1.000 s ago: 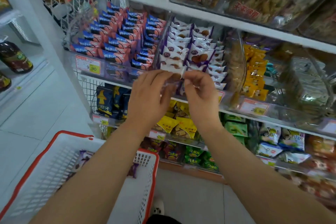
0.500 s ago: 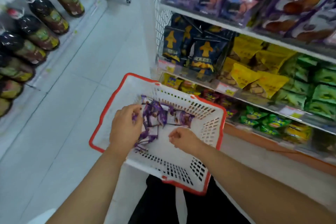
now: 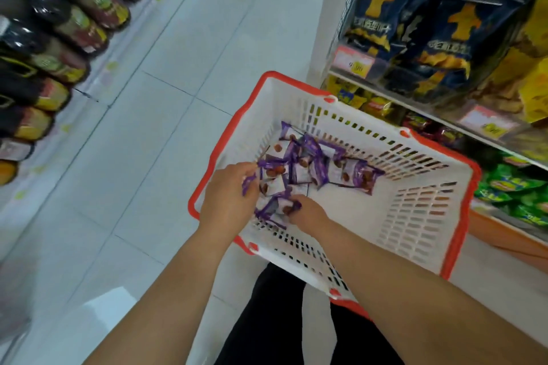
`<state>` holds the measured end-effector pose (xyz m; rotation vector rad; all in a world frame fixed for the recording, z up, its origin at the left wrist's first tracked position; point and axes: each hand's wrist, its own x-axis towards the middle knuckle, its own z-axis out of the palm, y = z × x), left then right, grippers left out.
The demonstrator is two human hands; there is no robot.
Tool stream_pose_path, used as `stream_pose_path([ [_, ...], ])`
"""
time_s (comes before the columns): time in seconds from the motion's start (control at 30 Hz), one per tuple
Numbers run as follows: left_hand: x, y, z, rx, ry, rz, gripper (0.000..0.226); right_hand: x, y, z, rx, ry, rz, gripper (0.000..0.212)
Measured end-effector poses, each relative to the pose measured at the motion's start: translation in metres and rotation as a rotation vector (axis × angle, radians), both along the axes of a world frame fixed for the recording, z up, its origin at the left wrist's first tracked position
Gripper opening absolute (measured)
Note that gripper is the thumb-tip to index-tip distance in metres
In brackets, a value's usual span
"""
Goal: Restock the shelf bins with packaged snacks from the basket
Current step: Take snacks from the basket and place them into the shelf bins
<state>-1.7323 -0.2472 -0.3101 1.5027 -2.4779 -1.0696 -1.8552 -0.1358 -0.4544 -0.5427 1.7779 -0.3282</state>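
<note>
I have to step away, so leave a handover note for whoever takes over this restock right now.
Left hand: in the basket, fingers curled on purple snack packets.
Right hand: in the basket, pinching a packet at the near side of the pile.
Rest of the packets: loose heap on the basket floor, near the left wall.
Done: not shown here.
Left: lift the gathered packets to their shelf bin, then return for the remainder.

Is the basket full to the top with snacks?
No, the snacks only cover part of the basket floor, with bare white bottom showing.
</note>
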Motion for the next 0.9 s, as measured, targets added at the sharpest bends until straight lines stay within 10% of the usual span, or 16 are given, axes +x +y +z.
stream_pose_path([
  [0.23,-0.016,0.008,0.008,0.226,0.089,0.057,0.025,-0.053,0.02,0.095,-0.12,-0.295,-0.725,0.021],
  [0.47,-0.079,0.037,0.068,0.68,0.337,-0.032,0.028,-0.089,0.047,0.202,-0.309,-0.524,-0.972,0.016],
  [0.73,-0.152,0.063,0.146,0.506,0.51,-0.07,0.018,-0.149,0.091,0.295,-0.502,0.209,-0.705,0.017],
  [0.9,-0.203,0.09,0.195,0.46,0.588,-0.26,0.023,-0.19,0.115,0.338,-0.668,0.238,-0.69,0.022],
])
